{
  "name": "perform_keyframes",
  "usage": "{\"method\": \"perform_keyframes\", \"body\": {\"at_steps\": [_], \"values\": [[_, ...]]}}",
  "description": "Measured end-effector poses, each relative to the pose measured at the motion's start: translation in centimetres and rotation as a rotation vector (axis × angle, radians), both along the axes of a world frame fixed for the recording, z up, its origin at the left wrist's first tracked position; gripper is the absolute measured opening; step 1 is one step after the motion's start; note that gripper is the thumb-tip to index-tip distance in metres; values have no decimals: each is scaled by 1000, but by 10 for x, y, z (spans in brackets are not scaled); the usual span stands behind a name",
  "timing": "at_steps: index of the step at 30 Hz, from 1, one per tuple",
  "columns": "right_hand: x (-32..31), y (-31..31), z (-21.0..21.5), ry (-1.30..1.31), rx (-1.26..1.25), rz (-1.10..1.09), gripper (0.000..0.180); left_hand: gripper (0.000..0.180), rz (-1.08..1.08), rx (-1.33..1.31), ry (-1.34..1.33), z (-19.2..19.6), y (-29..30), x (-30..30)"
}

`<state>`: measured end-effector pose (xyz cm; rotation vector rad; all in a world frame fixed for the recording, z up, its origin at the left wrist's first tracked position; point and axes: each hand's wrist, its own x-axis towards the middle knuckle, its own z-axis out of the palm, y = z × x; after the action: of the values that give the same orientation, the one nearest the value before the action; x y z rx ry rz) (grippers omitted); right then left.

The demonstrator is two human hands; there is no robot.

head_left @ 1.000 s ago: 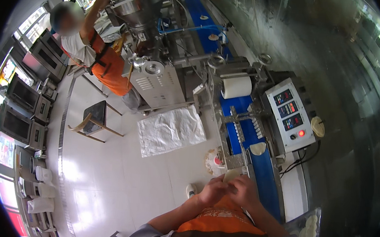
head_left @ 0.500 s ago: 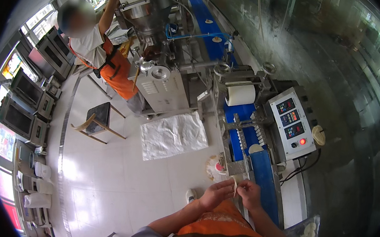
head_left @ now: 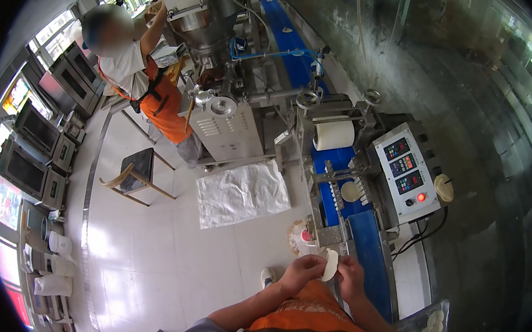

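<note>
A thin pale dough wrapper [head_left: 331,266] hangs upright between my two hands, in front of the orange apron. My left hand [head_left: 305,273] pinches its left side with closed fingers. At its right edge my right hand [head_left: 350,278] is also closed on it, beside the blue belt's near end [head_left: 369,256]. Beyond my hands, a round dough disc [head_left: 351,191] lies on the blue conveyor between two rows of small white rollers. A white roller [head_left: 334,135] spans the belt behind it.
A control box [head_left: 404,170] with a lit red button stands right of the conveyor. A tray [head_left: 420,328] of dough pieces is at lower right. Further off, a person in an orange apron [head_left: 163,112] reaches up at a steel machine [head_left: 228,130]. A chair [head_left: 136,173] stands on the floor.
The wrapper has turned from nearly edge-on to show more of its face, and my hands have drawn slightly apart. A disc now lies between the rollers; earlier one lay nearer, at the belt's end.
</note>
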<state>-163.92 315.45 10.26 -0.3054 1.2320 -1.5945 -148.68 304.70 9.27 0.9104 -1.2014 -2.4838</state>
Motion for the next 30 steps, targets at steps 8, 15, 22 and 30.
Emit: {"method": "perform_keyframes", "body": {"at_steps": [8,15,22,30], "values": [[12,-4,36,-71,4,-21,16,38,-60,-129,81,22,2,0],[21,-1,70,1353,-23,217,29,41,37,306,141,-11,8,7],[17,1,54,1580,-41,221,22,36,-58,307,187,11,5,8],[7,1,47,1374,-39,165,25,34,-160,93,158,7,7,11]]}}
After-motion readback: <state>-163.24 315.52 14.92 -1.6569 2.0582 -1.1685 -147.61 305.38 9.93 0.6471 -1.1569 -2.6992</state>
